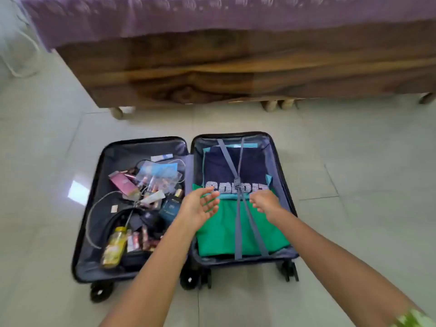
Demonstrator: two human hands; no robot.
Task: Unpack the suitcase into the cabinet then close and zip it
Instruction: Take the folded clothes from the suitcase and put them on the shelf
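A black suitcase (pixel 282 166) lies open flat on the tiled floor. Its right half holds a folded green garment (pixel 219 234) and a navy shirt with white lettering (pixel 221 171), both under crossed grey straps (pixel 238 223) joined at a buckle (pixel 236 185). Its left half holds loose toiletries, among them a yellow bottle (pixel 115 247), a pink box (pixel 122 182) and a clear pouch (pixel 158 173). My left hand (pixel 200 206) hovers palm up with straight fingers just left of the buckle. My right hand (pixel 265 201) hovers to the buckle's right, fingers loosely curled, holding nothing.
A wooden bed frame (pixel 236 74) with a purple cover (pixel 212 13) stands just beyond the suitcase. Pale floor tiles (pixel 354 161) surround it. A white cable (pixel 30 43) hangs at the far left. No cabinet is in view.
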